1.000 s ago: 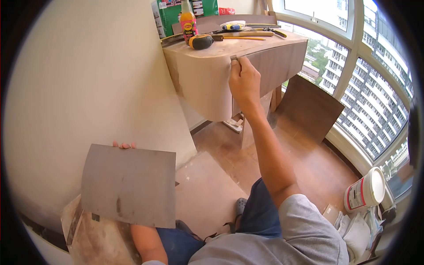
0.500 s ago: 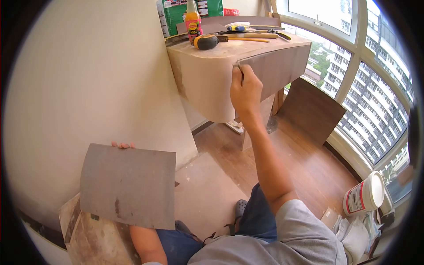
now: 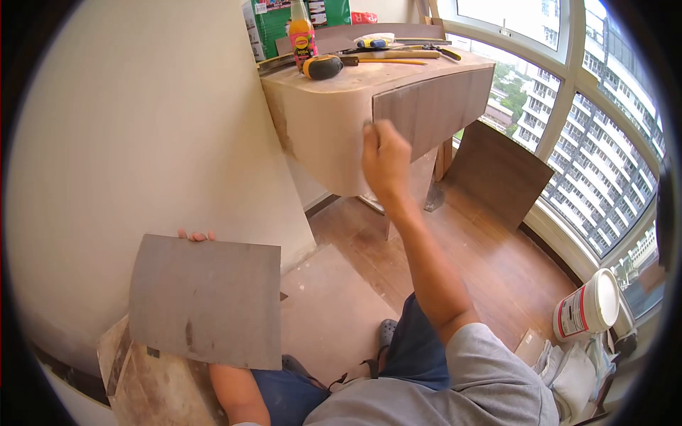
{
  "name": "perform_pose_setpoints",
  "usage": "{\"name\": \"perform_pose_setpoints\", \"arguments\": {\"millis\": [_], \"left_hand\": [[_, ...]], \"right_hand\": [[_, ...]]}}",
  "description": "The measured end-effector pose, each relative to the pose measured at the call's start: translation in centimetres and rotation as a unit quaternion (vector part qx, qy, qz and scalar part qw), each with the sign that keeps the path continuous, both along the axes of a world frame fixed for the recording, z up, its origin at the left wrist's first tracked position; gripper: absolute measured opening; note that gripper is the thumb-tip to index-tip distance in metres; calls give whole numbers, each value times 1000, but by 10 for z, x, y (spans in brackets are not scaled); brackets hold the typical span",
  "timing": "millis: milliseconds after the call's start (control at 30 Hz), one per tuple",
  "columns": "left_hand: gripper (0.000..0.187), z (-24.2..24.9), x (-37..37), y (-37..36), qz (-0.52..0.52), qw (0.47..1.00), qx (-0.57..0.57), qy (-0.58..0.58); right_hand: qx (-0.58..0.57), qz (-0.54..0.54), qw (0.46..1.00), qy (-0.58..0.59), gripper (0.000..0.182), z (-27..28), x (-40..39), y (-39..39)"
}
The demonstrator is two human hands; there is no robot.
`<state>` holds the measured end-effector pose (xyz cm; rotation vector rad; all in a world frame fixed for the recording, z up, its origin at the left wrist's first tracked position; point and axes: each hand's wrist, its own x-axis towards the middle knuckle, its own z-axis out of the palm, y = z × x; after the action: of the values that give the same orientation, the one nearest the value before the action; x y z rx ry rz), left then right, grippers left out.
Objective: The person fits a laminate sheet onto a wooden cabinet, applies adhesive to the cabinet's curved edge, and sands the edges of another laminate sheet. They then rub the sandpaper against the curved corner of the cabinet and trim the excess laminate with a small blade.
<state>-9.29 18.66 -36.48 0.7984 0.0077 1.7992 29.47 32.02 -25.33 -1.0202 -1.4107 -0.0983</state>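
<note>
Room corner with big windows (image 3: 515, 92), brown floor (image 3: 490, 263). Counter (image 3: 316, 117) with rounded corner, brown panel (image 3: 440, 99) on its front. Right hand (image 3: 387, 160) at panel's left edge, by the seam, fingers curled together; can't tell if something is pinched in them. Left hand (image 3: 197, 236) clamped on sheet (image 3: 206, 302), fingertips over its top edge, rest hidden behind. Sheet is low left, above a worn bench (image 3: 160, 390), well apart from counter. On counter: bottle (image 3: 302, 42), tape measure (image 3: 322, 67) just beside it, pencil (image 3: 393, 62). Board (image 3: 497, 177) leans near windows; white bucket (image 3: 586, 305) at right.
</note>
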Motion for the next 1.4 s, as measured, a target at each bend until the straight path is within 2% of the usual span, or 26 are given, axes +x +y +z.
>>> {"name": "perform_pose_setpoints", "arguments": {"millis": [33,100,167,233,300,400,467,533,600,667,767,867,967,1067,1100,1167,1267,1333,1400], "left_hand": [[49,-1,0,-2,17,1000,-1,2],[49,2,1,-7,17,1000,-5,21],[49,5,5,-6,18,999,-4,34],[51,7,14,-7,25,999,20,2],[53,9,16,-9,8,1000,21,-2],[55,6,16,-7,-15,999,29,-13],[55,6,18,-6,-17,999,30,-20],[51,12,21,-9,10,999,-25,-20],[51,11,26,-11,20,999,-27,-17],[52,13,29,-11,27,999,-22,-14],[54,22,38,-16,33,999,-25,-20],[52,29,51,-25,58,997,-22,-35],[54,28,44,-27,8,999,-30,-39],[55,23,38,-20,30,999,-15,-17],[54,22,36,-21,6,1000,-10,-17],[54,22,36,-22,-8,1000,-11,-15],[54,24,40,-23,11,1000,-13,-14],[53,25,44,-25,26,999,-17,-14],[53,27,47,-26,40,999,-22,-13]], "right_hand": [[44,17,998,49,23,11,8,-1],[38,9,998,41,22,26,14,8],[-35,-9,999,29,21,33,14,15],[-25,-17,999,14,21,29,14,15],[-24,-25,999,2,22,10,11,12],[-25,19,999,34,22,-45,4,3],[-39,34,999,-9,22,-80,2,-4],[-37,51,998,8,22,-65,8,-13],[-41,69,996,25,21,-44,11,-13],[20,40,998,54,21,-15,13,6],[-28,-13,999,26,21,-2,10,7],[-22,10,999,41,20,-34,6,2],[-71,37,997,14,20,-91,0,0],[-71,54,994,56,20,-83,3,-8],[-72,55,994,57,20,-69,4,-7],[13,10,999,51,21,-30,10,3],[-32,-27,999,28,21,-15,9,8],[-45,-33,998,18,21,-32,7,6],[-63,-38,997,12,21,-72,3,0]]}}
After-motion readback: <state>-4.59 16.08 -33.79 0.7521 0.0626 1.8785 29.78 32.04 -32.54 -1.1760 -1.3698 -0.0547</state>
